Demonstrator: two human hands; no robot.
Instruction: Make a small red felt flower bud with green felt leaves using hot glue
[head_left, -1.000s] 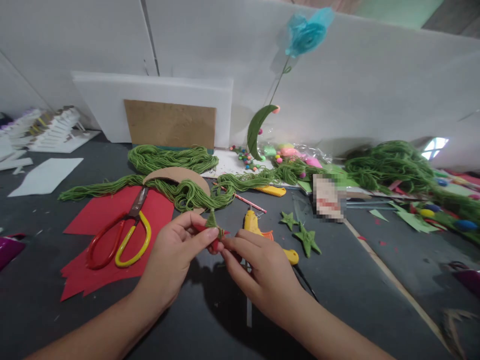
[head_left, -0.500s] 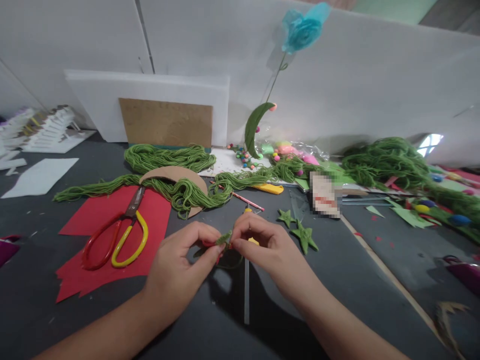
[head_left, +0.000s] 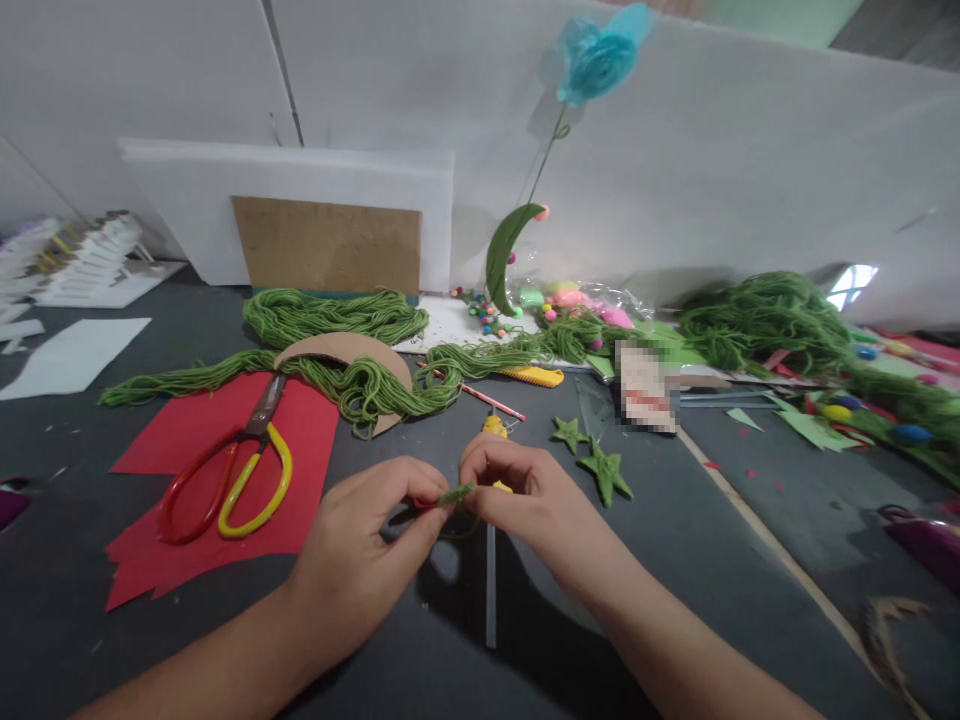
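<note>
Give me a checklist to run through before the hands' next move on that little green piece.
1. Green yarn piece pinched by both hands: ok.
2. Left hand grip on its red end: ok.
3. Right hand fingers at its other end: ok.
4. Scissors lie apart on the red paper: ok.
5. Glue gun mostly hidden behind right hand: cannot tell.
6. Green felt stars clear of hands: ok.

Scissors [head_left: 232,470] on paper sheet [head_left: 225,480], left of hands; yarn [head_left: 360,385] behind
</note>
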